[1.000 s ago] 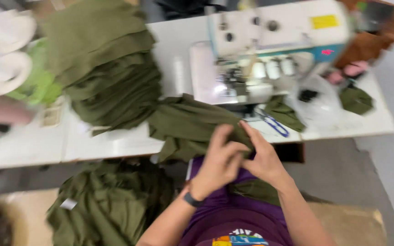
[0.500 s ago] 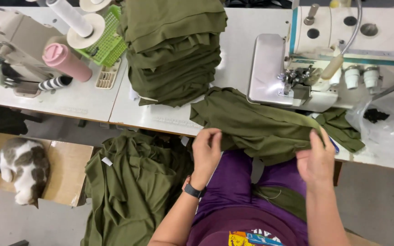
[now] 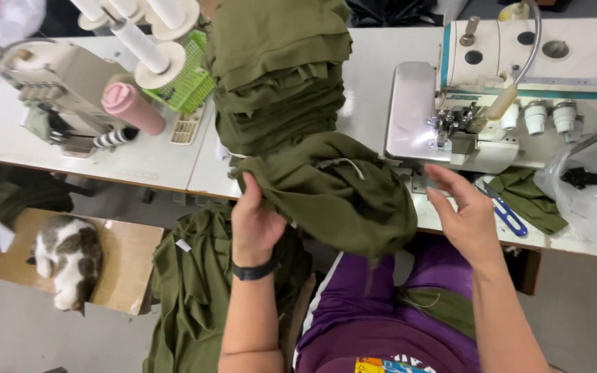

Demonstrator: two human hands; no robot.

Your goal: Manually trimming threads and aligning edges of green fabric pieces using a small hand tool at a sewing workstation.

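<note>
L hand (image 3: 256, 224) fingers closed on bunched olive fabric piece (image 3: 336, 190), held over table edge (image 3: 174, 181) below the folded stack (image 3: 279, 76). R hand (image 3: 466, 215) open, fingers spread, just right of fabric, not touching, near serger (image 3: 513, 103).

We see a folded garment (image 3: 333, 190) on the table's (image 3: 374, 76) front edge before a fabric stack (image 3: 278, 69), the sewing machine (image 3: 506, 103) to its right, a cat (image 3: 67, 259) lying lower left.
</note>
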